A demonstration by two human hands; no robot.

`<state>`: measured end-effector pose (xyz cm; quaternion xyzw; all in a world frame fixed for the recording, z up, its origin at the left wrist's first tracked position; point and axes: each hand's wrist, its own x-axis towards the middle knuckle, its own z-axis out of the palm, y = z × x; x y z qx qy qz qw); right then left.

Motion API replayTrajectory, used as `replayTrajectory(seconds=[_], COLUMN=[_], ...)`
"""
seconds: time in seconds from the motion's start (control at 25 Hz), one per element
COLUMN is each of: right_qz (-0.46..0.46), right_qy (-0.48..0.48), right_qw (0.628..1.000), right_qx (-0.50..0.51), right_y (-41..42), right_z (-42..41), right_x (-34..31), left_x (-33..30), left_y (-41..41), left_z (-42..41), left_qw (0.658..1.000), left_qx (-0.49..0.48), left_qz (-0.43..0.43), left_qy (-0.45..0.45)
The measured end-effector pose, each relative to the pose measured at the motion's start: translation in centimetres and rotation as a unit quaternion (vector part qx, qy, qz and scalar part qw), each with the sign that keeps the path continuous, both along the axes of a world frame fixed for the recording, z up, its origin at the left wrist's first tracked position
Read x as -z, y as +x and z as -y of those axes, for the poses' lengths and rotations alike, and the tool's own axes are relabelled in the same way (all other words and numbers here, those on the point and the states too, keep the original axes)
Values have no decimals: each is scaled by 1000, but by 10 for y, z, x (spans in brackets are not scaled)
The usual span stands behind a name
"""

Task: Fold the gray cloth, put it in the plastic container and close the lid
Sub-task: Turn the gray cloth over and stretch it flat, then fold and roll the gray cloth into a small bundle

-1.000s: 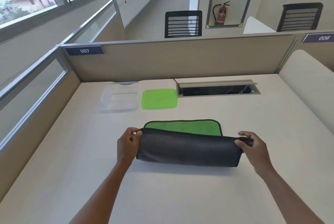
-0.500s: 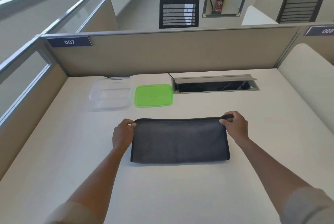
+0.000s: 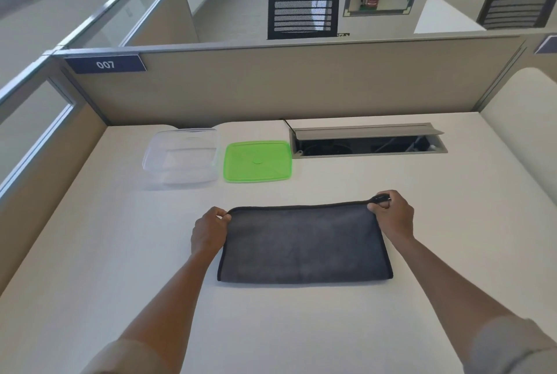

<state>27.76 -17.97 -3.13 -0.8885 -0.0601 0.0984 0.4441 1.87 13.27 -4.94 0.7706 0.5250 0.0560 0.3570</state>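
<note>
**Both hands pinch the far corners of the folded gray cloth**

The gray cloth [image 3: 304, 242] lies flat on the pale counter [image 3: 301, 328], doubled over so that only its gray side shows, with a dark stitched edge running along its far side and down both ends. The left hand [image 3: 209, 230] is closed on the far left corner, fingertips pinching the edge. The right hand [image 3: 393, 215] is closed on the far right corner, where a small dark tab of fabric pokes out between the fingers.

Beyond the cloth and well apart from it, the clear plastic container [image 3: 180, 158] sits open on the counter. Its green lid [image 3: 257, 161] lies flat just beside it on the right. Right of the lid is an open cable hatch [image 3: 367, 141] set into the counter. A divider panel behind carries a label reading 007 [image 3: 105, 64].
</note>
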Motion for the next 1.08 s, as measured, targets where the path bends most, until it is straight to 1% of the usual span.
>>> replayTrajectory(seconds=[0.2, 0.32, 0.4, 0.48, 0.56, 0.64, 0.76, 0.92, 1.08], right_qz=[-28, 29, 69, 105, 144, 137, 92, 72, 65], right_qy=[14, -23, -46, -48, -43, -44, -55, -87, -157], right_qw=[999, 998, 996, 993, 980, 963, 945, 921, 906], right_qx=[35, 45, 31, -29, -134, -226, -310, -372, -387], right_y=[5, 2, -15, -48, -91, -136, -185, -225, -251], right_z=[1, 2, -3, -18, -39, -61, -90, -123, -144], right_x=[9, 7, 1, -6, -3, 0, 0, 0, 9], left_x=[5, 6, 6, 4, 3, 1, -2, -8, -10], left_y=[0, -1, 0, 3, 6, 7, 13, 17, 16], left_z=[-5, -7, -9, -11, -11, -11, -10, -10, -11], left_qw=[1000, 1000, 999, 997, 993, 988, 982, 983, 987], left_qx=[2, 16, 43, 70, 96, 119, 143, 152, 144], left_qz=[1, 5, -4, -20, -40, -65, -93, -96, -66], left_qy=[-5, 11, 28, 39, 47, 69, 79, 43, 24])
